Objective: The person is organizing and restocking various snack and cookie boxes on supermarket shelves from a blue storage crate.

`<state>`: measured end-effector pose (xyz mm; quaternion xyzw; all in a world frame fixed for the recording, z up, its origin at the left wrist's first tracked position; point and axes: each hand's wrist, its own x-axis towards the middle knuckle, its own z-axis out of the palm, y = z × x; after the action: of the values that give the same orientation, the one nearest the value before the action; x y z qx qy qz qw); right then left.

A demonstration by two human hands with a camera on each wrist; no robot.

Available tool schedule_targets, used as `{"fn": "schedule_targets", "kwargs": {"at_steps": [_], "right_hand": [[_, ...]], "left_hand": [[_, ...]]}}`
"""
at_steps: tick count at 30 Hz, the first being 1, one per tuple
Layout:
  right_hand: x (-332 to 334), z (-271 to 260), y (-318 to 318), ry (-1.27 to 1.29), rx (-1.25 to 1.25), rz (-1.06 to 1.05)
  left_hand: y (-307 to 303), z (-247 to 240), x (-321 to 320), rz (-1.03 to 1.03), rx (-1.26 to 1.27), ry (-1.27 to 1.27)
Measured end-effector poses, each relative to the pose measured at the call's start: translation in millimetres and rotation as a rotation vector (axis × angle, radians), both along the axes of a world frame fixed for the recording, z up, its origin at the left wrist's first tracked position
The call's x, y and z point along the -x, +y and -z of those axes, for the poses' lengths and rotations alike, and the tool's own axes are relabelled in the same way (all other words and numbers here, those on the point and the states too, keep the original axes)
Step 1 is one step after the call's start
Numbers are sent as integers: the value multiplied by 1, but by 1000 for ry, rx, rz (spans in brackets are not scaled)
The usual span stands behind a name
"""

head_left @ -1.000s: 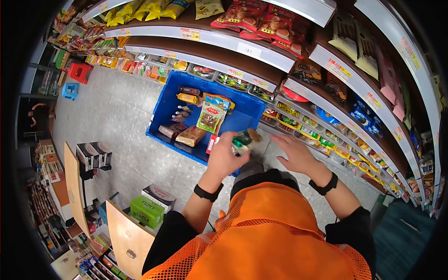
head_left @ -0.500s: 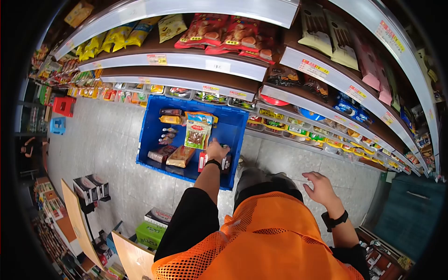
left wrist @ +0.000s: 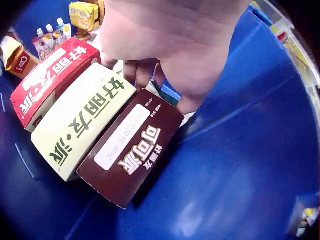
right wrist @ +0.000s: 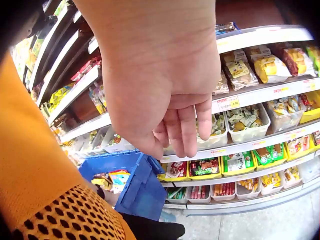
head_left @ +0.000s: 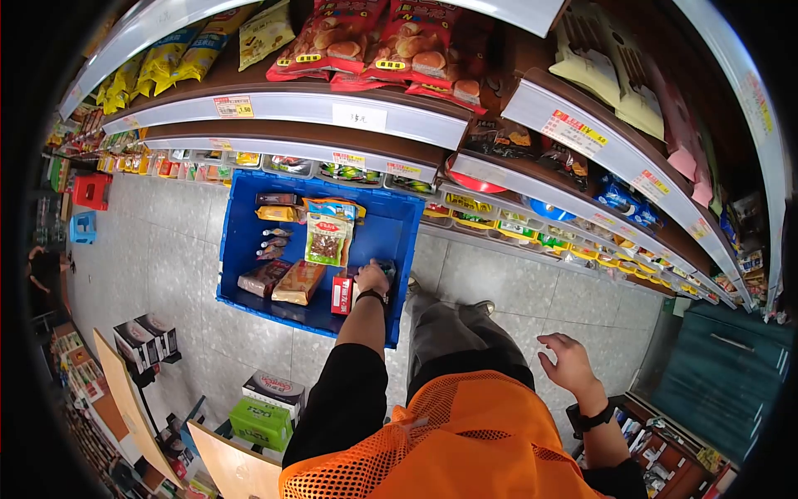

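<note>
My left hand reaches down into a blue crate. In the left wrist view, its curled fingers and thumb hold a green-and-white pack, mostly hidden by the palm and boxes. Right in front of that hand stand three snack-pie boxes side by side: a red box, a pale green box and a dark brown box. Farther left in the crate lie a bag of dark snacks and a tan pack. My right hand hangs relaxed beside my body, holding nothing.
Snack shelves curve around the crate's far and right sides. Grey tiled floor extends to the left. A green box and wooden boards stand at lower left, with a dark teal covered object at right.
My left hand has gone down into the crate with the green-and-white pack, away from the right hand. The right hand has dropped back toward my side. The head view has shifted.
</note>
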<state>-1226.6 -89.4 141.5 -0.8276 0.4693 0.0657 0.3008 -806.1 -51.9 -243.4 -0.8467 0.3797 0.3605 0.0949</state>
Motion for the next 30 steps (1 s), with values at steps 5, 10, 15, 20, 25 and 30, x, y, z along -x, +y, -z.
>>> {"fn": "schedule_targets", "kwargs": {"at_steps": [5, 10, 15, 20, 25, 30], "right_hand": [[-7, 0, -12, -30, 24, -52], [-1, -4, -30, -74, 119, -82], [10, -28, -77, -253, 446, -50], [39, -52, -141, -334, 787, 82], [94, -58, -205, -347, 930, 221], [141, -27, -252, -243, 816, 128]], "left_hand": [[4, 6, -2, -38, 54, 78], [0, -21, -6, 30, 65, 78], [-12, -81, 7, 30, 532, 41], [-26, -218, 49, 26, 748, 203], [-32, -334, 136, 142, 920, 319], [-37, -380, 219, 351, 906, 279]]}}
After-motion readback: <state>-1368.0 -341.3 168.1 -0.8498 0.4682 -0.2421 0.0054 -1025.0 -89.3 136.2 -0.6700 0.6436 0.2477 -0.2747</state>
